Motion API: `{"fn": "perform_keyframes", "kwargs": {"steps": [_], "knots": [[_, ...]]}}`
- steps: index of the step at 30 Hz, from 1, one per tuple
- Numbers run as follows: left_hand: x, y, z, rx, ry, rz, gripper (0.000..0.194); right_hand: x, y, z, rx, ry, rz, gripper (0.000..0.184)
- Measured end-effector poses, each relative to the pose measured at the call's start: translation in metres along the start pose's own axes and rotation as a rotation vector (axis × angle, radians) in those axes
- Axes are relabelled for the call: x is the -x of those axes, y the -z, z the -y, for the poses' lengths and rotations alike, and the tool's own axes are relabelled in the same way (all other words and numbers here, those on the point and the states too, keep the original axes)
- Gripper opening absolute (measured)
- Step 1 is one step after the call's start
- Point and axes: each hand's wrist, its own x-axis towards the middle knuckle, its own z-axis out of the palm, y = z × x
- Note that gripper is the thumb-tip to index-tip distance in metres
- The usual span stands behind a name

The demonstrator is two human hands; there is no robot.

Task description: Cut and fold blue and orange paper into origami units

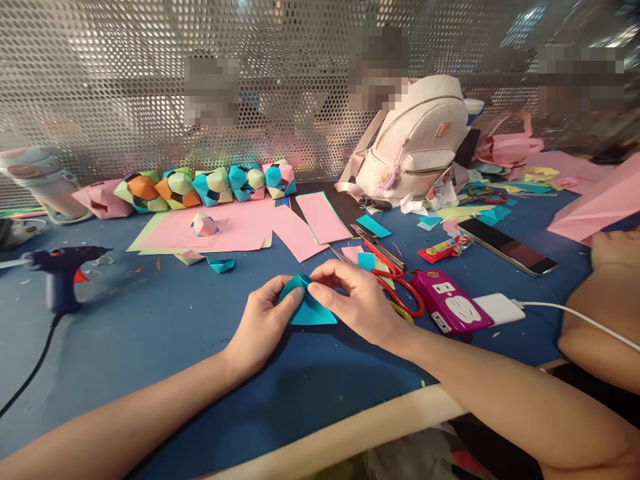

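A small sheet of blue paper, partly folded, is held above the near part of the blue table. My left hand pinches its left side, thumb on top. At its upper right edge, my right hand grips the paper between thumb and fingers, near a raised fold. Beyond my hands lie a folded blue paper piece and a folded pale pink-green piece. A small pink-and-white folded paper ball rests on pink sheets.
Red-handled scissors, a purple power strip and a phone lie to the right. A glue gun stands left. Several folded paper balls line the back beside a white backpack. Another person's arm rests far right.
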Motion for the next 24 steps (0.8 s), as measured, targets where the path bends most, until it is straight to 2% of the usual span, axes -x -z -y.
{"fn": "perform_keyframes", "kwargs": {"steps": [7,13,18,21,24], "knots": [[-0.0017,0.0017,0.0052,0.031,-0.004,-0.021,0.021,0.0015,-0.0017,-0.0046,0.073,0.034,-0.029,0.021],[-0.001,-0.0003,0.0076,0.034,-0.007,-0.046,0.019,0.0014,-0.0005,-0.0092,0.274,0.309,-0.061,0.013],[0.0011,-0.0027,0.0037,-0.012,-0.004,-0.051,0.018,0.0,0.0006,-0.01,0.348,0.414,-0.07,0.004],[0.0016,-0.0035,0.0025,-0.055,-0.058,-0.058,0.014,0.0,0.0004,-0.0091,0.336,0.445,-0.07,0.006],[0.001,-0.0042,0.0032,-0.062,-0.111,-0.075,0.012,0.0001,-0.0002,-0.0094,0.305,0.407,-0.056,0.008]]}}
